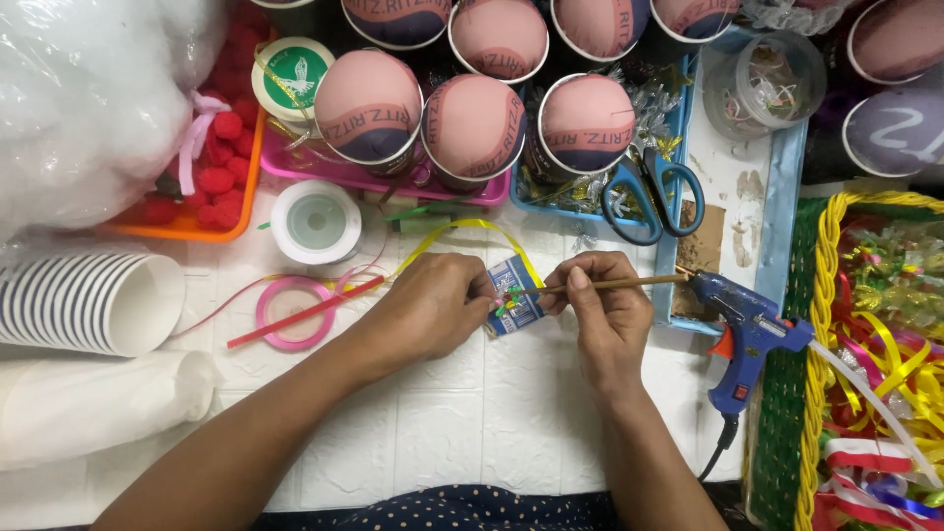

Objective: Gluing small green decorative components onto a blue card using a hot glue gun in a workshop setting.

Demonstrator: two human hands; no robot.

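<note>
Small blue-and-white wrapped packet (pixel 515 295) lies centre on the white table (pixel 442 433), pinched closed by left hand (pixel 433 307). Right hand (pixel 602 307) fingers closed on a thin wooden stick (pixel 629 283), tip on the packet. Blue glue gun (pixel 745 334) right; blue scissors (pixel 651 193) far.
</note>
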